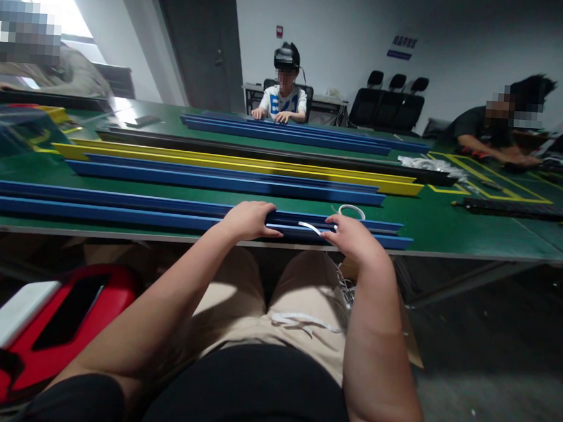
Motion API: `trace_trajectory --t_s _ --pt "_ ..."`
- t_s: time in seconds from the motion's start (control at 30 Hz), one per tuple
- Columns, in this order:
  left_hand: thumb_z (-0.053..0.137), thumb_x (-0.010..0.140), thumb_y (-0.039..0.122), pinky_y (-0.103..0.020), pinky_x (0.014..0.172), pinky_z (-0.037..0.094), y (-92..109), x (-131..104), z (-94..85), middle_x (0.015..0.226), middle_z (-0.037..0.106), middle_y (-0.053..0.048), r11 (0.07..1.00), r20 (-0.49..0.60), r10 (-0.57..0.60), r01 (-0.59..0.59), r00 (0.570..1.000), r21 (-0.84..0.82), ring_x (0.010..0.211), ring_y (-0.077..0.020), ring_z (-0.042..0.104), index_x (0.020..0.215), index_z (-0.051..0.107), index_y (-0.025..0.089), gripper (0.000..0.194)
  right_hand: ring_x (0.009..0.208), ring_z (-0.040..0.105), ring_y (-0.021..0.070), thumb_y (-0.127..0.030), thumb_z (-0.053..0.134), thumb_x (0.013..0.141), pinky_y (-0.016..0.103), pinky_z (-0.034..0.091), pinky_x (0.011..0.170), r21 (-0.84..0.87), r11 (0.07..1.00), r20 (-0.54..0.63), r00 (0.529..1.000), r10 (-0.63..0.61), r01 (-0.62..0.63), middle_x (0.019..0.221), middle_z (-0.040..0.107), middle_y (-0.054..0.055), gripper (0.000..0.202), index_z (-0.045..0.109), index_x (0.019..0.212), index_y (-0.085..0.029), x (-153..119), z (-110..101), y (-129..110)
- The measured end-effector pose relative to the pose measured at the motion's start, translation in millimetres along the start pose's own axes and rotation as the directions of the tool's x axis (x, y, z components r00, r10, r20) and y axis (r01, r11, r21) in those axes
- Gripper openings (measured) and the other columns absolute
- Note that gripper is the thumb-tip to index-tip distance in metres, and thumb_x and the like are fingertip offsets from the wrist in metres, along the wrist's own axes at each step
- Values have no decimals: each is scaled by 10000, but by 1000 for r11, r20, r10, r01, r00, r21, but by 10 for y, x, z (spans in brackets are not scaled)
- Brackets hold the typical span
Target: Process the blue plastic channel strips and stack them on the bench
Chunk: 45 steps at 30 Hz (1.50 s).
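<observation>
Left hand (248, 219) is flat on the near blue channel (117, 214), fingers curled over its top edge. Right hand (352, 235) pinches a white cable tie (309, 226) just beside it. The channel looks long, stiff and awkward; grip near the middle. More blue and yellow channels (236, 164) lie beyond both hands.

You're in an assembly workshop: a long green tabletop (435, 222) carries blue and yellow rails (227, 162), with 3 co-workers seated beyond it near stacked office chairs (390, 103).
</observation>
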<state>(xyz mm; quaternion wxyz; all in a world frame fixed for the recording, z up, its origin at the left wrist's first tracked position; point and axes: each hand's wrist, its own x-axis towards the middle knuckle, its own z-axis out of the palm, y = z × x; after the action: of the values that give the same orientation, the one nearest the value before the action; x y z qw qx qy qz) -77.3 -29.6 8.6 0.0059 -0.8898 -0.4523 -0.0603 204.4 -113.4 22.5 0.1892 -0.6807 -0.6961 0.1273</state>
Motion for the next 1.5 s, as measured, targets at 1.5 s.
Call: trace_trajectory --t_s 1.5 --pt "661 722 784 -338 983 480 -126 -25 106 1309 687 -65 998 -113 6 -13 994 -61 1188 -288 639 1357 597 264 823 879 660 211 -344 671 853 285 441 760 -126 991 -39 998 40 -45 998 750 71 239 746 1054 -239 8 -15 -36"
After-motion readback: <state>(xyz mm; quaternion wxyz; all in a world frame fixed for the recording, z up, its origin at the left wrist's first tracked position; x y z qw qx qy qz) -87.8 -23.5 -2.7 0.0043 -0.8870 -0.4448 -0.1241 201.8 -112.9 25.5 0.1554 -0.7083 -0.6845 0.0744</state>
